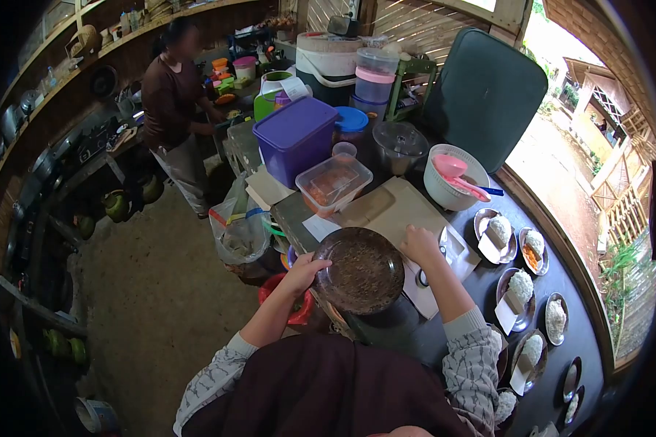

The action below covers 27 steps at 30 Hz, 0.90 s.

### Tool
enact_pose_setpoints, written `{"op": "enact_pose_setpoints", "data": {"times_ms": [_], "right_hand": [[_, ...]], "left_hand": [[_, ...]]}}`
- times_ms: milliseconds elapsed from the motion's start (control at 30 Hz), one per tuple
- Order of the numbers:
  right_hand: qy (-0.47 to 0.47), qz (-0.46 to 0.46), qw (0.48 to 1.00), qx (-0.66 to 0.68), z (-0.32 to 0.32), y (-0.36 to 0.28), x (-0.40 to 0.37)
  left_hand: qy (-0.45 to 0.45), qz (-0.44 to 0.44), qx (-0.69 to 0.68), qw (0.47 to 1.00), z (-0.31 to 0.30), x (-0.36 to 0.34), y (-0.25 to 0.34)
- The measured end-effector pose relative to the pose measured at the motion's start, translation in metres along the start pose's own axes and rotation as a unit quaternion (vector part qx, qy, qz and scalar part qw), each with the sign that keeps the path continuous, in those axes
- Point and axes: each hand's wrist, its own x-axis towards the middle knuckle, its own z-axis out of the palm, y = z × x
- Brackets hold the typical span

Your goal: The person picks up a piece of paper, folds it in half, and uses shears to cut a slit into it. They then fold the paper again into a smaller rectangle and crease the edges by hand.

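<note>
- Both forearms reach forward from grey patterned sleeves, elbows bent, closing in from either side on one bowl (363, 271).
- Left hand (304, 273): palm down, fingers curled over the bowl's near-left rim, gripping it.
- Right hand (420, 244): knuckles up, fingers closed on the far-right rim. It holds the same bowl, with the wrist angled inward.
- The bowl is round and clear with dark grainy contents. It is tipped a little toward the camera, held above the bench's near-left corner, with a dark round pot (386, 320) just below.
- White paper (455, 251) lies under and beside the right hand, touching a brown board (393, 207) farther in.
- Along the bench's (510, 202) curved right edge runs a crowded line of plates (521, 285) with white rice and paper slips, just beside the right forearm. That leaves little free surface on that side.
- On the left the bench ends. A red bucket (270, 288) and a plastic bag (237, 233) hang close to the left wrist, and beyond them is open floor (146, 291).
- Farther back are a white basin (455, 182) with a pink spoon, a clear tub (334, 182) and a purple box (295, 135), packed close together.
- Farthest off, another person (171, 109) stands at the back counter, well apart from the hands.
</note>
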Motion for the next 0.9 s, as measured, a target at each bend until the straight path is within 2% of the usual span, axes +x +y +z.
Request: {"op": "enact_pose_setpoints", "data": {"times_ms": [167,267,333,767,867,900], "right_hand": [[-0.021,-0.012,1.000,0.006,-0.002,0.002,-0.005],[-0.013,0.009,1.000,0.021,0.008,0.003,-0.005],[0.042,0.004,0.998,0.046,0.013,0.004,-0.006],[0.058,0.012,0.997,0.047,0.027,0.010,0.001],[0.028,0.028,0.999,0.036,0.021,0.005,0.001],[-0.010,0.015,0.999,0.036,0.012,0.001,-0.003]], "left_hand": [[0.007,0.015,-0.017,1.000,0.004,0.000,-0.003],[0.009,0.012,-0.008,1.000,0.007,-0.001,-0.001],[0.009,0.010,-0.003,1.000,0.011,-0.004,0.003],[0.005,0.000,0.002,1.000,0.009,-0.004,0.001],[0.008,0.004,-0.006,1.000,0.010,-0.005,0.003],[0.014,0.000,-0.008,1.000,0.010,-0.005,0.004]]}}
